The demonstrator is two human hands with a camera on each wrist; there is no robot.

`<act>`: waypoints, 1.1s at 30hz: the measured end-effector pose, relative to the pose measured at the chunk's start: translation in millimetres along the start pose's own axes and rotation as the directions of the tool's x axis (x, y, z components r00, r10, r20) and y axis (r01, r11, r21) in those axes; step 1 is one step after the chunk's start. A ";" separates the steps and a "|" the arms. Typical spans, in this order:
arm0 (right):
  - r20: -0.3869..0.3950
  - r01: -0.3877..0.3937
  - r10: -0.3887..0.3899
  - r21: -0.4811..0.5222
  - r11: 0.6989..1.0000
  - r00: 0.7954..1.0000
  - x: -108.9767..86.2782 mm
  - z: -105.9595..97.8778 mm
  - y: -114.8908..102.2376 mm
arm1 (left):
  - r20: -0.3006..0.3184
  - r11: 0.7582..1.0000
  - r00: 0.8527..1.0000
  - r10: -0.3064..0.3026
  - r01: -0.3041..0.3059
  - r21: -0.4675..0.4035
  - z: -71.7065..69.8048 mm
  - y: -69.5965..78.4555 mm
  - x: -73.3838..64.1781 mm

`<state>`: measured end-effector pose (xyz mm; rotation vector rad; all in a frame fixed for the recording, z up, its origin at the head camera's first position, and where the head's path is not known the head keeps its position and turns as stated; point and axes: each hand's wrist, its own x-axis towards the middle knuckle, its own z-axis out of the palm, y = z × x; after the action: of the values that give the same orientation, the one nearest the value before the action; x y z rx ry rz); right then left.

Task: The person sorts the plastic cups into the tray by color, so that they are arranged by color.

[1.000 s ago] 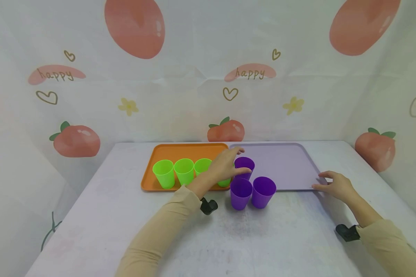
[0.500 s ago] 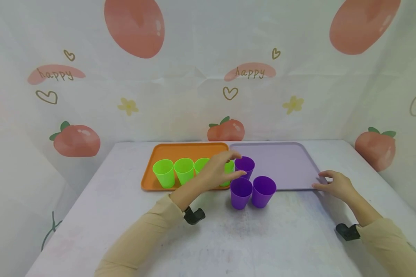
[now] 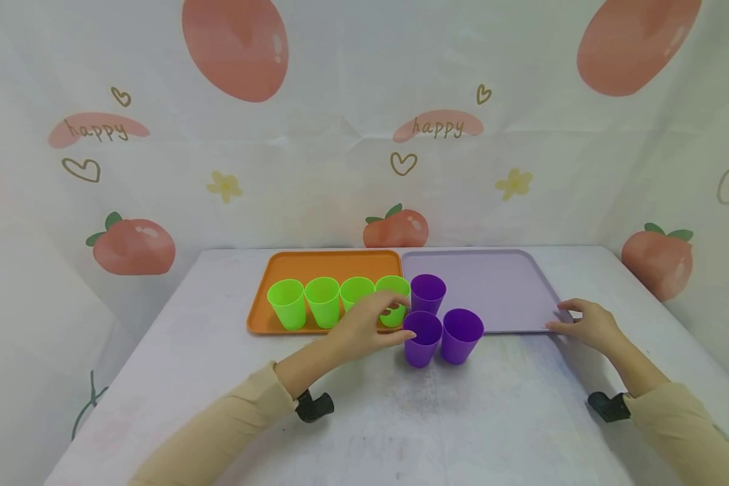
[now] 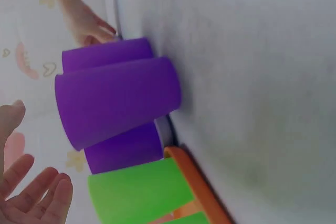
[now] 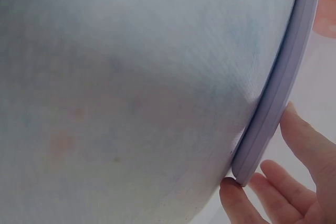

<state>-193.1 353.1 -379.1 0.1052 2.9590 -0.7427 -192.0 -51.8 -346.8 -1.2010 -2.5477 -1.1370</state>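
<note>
My left hand [image 3: 364,327] is held in the air just left of the front-left purple cup [image 3: 421,351], thumb and fingers spread apart with nothing between them. In the left wrist view its fingers [image 4: 59,200] are apart from the cups. Right beside that cup stands another purple cup [image 3: 462,341]; a third purple cup [image 3: 428,293] stands behind them, at the left front of the lavender tray [image 3: 492,290]. My right hand [image 3: 590,327] holds this tray's front right corner between thumb and fingers, as the right wrist view shows.
An orange tray [image 3: 316,262] adjoins the lavender one on the left. Several bright green cups [image 3: 287,305] stand in a row along its front. A white cloth backdrop [image 3: 340,182] with fruit prints hangs behind the white table [image 3: 462,418].
My left hand has drawn back left and toward the front, away from the rear purple cup, uncovering the green cups. My right hand and all the cups stay in place.
</note>
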 end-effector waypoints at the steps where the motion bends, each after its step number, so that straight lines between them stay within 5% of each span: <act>1: 0.000 -0.001 0.001 0.000 1.000 1.000 -0.1 -0.1 -0.1 | 0.001 1.000 1.000 -0.008 0.008 -0.011 1.3 0.1 -1.6; 11: 0.000 -0.002 0.002 0.004 1.000 1.000 0.1 0.4 -0.4 | 0.009 0.986 0.990 -0.141 0.141 -0.089 19.1 6.3 -14.9; 22: 0.007 -0.011 0.011 0.011 1.000 1.000 -0.9 -0.3 -0.7 | 0.015 0.961 0.986 -0.167 0.166 -0.223 36.7 3.6 -15.2; 33: -0.001 -0.001 0.001 0.004 1.000 1.000 -0.4 -0.3 0.2 | 0.040 0.950 0.969 -0.243 0.246 -0.194 37.7 7.3 -8.5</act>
<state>-192.7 353.3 -378.8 0.1068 2.9588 -0.7487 -173.2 -28.9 -372.7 -0.9497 -2.7064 -1.4699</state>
